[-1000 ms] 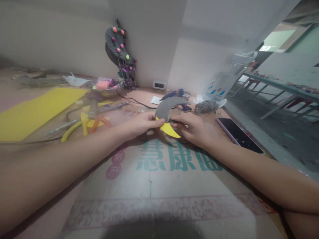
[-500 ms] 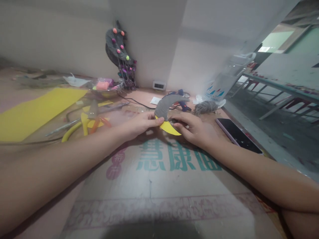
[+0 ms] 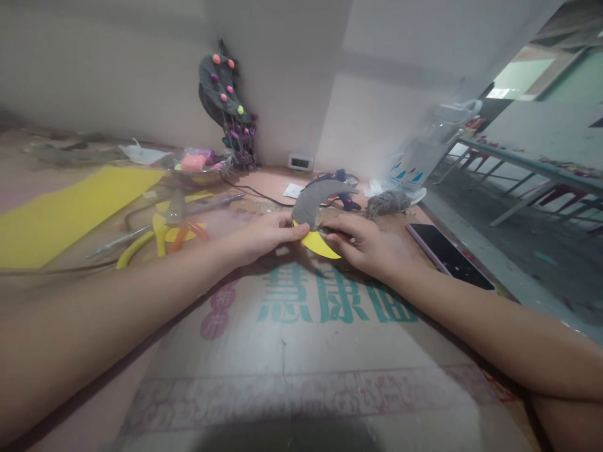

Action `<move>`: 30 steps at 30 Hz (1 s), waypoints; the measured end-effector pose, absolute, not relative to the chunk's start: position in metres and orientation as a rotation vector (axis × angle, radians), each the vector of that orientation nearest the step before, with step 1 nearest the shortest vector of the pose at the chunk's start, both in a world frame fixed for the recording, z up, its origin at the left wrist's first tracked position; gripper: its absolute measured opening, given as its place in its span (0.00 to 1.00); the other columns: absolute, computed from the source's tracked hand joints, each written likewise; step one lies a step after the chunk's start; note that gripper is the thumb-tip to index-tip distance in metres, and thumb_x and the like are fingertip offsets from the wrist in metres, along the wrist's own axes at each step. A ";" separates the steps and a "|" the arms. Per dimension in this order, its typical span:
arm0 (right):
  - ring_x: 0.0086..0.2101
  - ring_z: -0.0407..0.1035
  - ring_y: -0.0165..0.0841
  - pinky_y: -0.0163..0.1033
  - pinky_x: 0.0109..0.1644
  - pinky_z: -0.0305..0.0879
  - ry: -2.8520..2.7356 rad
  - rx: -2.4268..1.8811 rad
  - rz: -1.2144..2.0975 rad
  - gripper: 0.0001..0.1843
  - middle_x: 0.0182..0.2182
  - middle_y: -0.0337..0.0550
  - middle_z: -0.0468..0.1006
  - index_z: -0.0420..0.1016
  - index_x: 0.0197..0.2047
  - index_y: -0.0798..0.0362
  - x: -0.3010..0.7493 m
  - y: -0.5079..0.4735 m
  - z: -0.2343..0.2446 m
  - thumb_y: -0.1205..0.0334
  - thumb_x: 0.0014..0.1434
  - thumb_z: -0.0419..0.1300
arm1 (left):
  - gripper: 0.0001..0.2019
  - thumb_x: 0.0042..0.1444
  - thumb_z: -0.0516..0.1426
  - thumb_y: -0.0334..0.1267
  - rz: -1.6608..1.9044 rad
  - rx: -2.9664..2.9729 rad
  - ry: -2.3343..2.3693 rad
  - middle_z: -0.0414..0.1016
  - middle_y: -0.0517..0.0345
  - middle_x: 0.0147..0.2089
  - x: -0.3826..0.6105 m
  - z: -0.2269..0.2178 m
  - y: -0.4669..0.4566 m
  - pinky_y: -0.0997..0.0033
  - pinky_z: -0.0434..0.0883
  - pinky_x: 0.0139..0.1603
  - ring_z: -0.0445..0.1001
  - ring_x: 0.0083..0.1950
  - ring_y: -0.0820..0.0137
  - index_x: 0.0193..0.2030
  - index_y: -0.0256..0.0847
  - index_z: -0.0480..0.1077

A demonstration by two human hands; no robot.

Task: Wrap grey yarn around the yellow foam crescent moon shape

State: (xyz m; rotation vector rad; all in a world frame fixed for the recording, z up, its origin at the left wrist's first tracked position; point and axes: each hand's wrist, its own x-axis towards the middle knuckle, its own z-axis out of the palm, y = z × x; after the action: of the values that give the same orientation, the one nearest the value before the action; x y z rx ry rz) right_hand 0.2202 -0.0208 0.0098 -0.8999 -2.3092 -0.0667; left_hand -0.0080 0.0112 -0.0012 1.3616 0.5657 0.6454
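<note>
Head view: left hand is clamping a grey-wrapped crescent by its bare yellow end, above the printed board on the desk; right hand is curling its fingers at the inner edge, grip on it impossible to tell. Just behind, a dark blue tool is being partly hidden by the crescent. Grey yarn and a phone are lying rightward, a bottle standing beyond. A yellow-handled tool is crowding the left forearm; yellow sheet is spreading farther left.

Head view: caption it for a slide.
Crescent, part grey, part yellow, in the left grip, the right grip at its inner edge.
</note>
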 end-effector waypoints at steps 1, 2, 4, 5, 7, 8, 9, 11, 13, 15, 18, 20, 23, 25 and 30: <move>0.42 0.75 0.38 0.43 0.46 0.69 -2.311 -0.897 -0.069 0.15 0.41 0.47 0.82 0.76 0.47 0.51 0.220 -0.021 0.010 0.54 0.67 0.53 | 0.18 0.52 0.64 0.51 0.638 1.362 0.570 0.64 0.64 0.20 -0.008 -0.002 0.011 0.77 0.55 0.16 0.58 0.16 0.79 0.38 0.37 0.71; 0.41 0.75 0.38 0.42 0.46 0.69 -2.312 -0.890 -0.071 0.14 0.41 0.47 0.82 0.76 0.47 0.52 0.220 -0.021 0.010 0.55 0.67 0.53 | 0.18 0.52 0.64 0.51 0.626 1.363 0.572 0.64 0.64 0.21 -0.008 -0.002 0.012 0.77 0.55 0.17 0.58 0.16 0.79 0.38 0.37 0.71; 0.42 0.75 0.38 0.42 0.46 0.69 -2.304 -0.888 -0.073 0.13 0.41 0.47 0.82 0.76 0.47 0.52 0.220 -0.022 0.011 0.56 0.67 0.54 | 0.17 0.54 0.64 0.50 0.618 1.361 0.553 0.68 0.62 0.24 -0.008 -0.002 0.012 0.78 0.59 0.19 0.61 0.18 0.79 0.39 0.37 0.71; 0.42 0.75 0.38 0.42 0.46 0.70 -2.304 -0.892 -0.070 0.12 0.42 0.48 0.82 0.76 0.47 0.52 0.220 -0.022 0.011 0.57 0.67 0.54 | 0.16 0.54 0.64 0.49 0.624 1.362 0.538 0.70 0.61 0.27 -0.007 -0.002 0.012 0.78 0.62 0.21 0.63 0.20 0.79 0.40 0.37 0.71; 0.42 0.75 0.38 0.43 0.46 0.70 -2.301 -0.898 -0.051 0.13 0.42 0.49 0.82 0.76 0.46 0.53 0.219 -0.023 0.011 0.58 0.67 0.54 | 0.15 0.54 0.64 0.47 0.636 1.365 0.514 0.73 0.59 0.30 -0.007 -0.001 0.012 0.79 0.64 0.24 0.66 0.23 0.79 0.40 0.37 0.71; 0.43 0.75 0.39 0.43 0.47 0.70 -2.297 -0.899 -0.032 0.13 0.42 0.49 0.82 0.76 0.47 0.54 0.219 -0.023 0.011 0.58 0.67 0.53 | 0.15 0.55 0.64 0.47 0.638 1.364 0.510 0.73 0.59 0.31 -0.006 0.000 0.011 0.79 0.64 0.24 0.67 0.23 0.79 0.40 0.36 0.71; 0.43 0.75 0.39 0.44 0.47 0.70 -2.291 -0.903 -0.011 0.14 0.43 0.50 0.82 0.76 0.47 0.54 0.219 -0.024 0.011 0.57 0.67 0.53 | 0.15 0.55 0.64 0.47 0.633 1.361 0.511 0.73 0.60 0.31 -0.006 0.002 0.011 0.80 0.63 0.22 0.67 0.23 0.79 0.40 0.36 0.71; 0.44 0.75 0.39 0.44 0.48 0.70 -2.275 -0.916 0.025 0.15 0.44 0.51 0.81 0.75 0.49 0.54 0.219 -0.024 0.011 0.56 0.68 0.52 | 0.15 0.55 0.63 0.47 0.622 1.351 0.524 0.72 0.61 0.29 -0.006 0.004 0.009 0.81 0.60 0.20 0.65 0.21 0.80 0.40 0.37 0.70; 0.46 0.75 0.40 0.45 0.50 0.69 -2.270 -0.935 0.045 0.17 0.45 0.51 0.81 0.75 0.51 0.53 0.219 -0.024 0.011 0.54 0.68 0.52 | 0.16 0.55 0.63 0.49 0.609 1.353 0.546 0.69 0.64 0.24 -0.007 0.005 0.008 0.80 0.57 0.17 0.61 0.18 0.80 0.40 0.37 0.69; 0.46 0.74 0.40 0.45 0.50 0.69 -2.275 -0.937 0.049 0.17 0.46 0.51 0.80 0.75 0.51 0.53 0.219 -0.024 0.010 0.54 0.67 0.53 | 0.17 0.55 0.63 0.50 0.601 1.363 0.569 0.64 0.66 0.20 -0.007 0.005 0.008 0.80 0.53 0.15 0.56 0.15 0.81 0.39 0.38 0.69; 0.45 0.75 0.40 0.44 0.49 0.69 -2.290 -0.911 0.012 0.16 0.44 0.51 0.81 0.76 0.49 0.54 0.219 -0.022 0.009 0.55 0.67 0.53 | 0.18 0.54 0.63 0.52 0.605 1.378 0.590 0.62 0.66 0.20 -0.008 0.003 0.010 0.79 0.51 0.14 0.54 0.15 0.81 0.39 0.38 0.69; 0.43 0.75 0.38 0.42 0.47 0.69 -2.285 -0.887 -0.030 0.14 0.42 0.50 0.82 0.76 0.47 0.54 0.219 -0.021 0.008 0.56 0.67 0.53 | 0.18 0.54 0.63 0.52 0.603 1.391 0.605 0.63 0.66 0.21 -0.008 0.000 0.012 0.79 0.50 0.15 0.54 0.15 0.81 0.39 0.39 0.69; 0.41 0.75 0.38 0.41 0.46 0.69 -2.273 -0.882 -0.051 0.14 0.41 0.48 0.82 0.77 0.46 0.53 0.219 -0.021 0.008 0.56 0.67 0.54 | 0.18 0.54 0.62 0.53 0.595 1.408 0.618 0.63 0.65 0.22 -0.009 -0.001 0.013 0.78 0.51 0.15 0.54 0.16 0.81 0.40 0.39 0.70; 0.42 0.75 0.39 0.42 0.47 0.68 -2.278 -0.914 -0.021 0.14 0.41 0.48 0.82 0.76 0.47 0.52 0.219 -0.021 0.008 0.55 0.67 0.53 | 0.18 0.54 0.62 0.54 0.602 1.419 0.623 0.63 0.65 0.21 -0.009 -0.001 0.013 0.78 0.52 0.16 0.54 0.16 0.80 0.40 0.39 0.70; 0.44 0.74 0.39 0.43 0.48 0.67 -2.201 -1.005 0.060 0.15 0.45 0.50 0.80 0.74 0.49 0.53 0.218 -0.024 0.009 0.56 0.67 0.52 | 0.18 0.54 0.62 0.52 0.656 1.418 0.631 0.68 0.63 0.25 -0.006 0.000 0.010 0.78 0.57 0.19 0.59 0.18 0.80 0.40 0.38 0.70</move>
State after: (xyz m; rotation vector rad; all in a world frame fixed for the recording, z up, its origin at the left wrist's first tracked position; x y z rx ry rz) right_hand 0.2180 -0.0237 0.0091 -1.0050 -2.2012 0.0596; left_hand -0.0057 0.0101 0.0005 1.4179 0.6305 0.6563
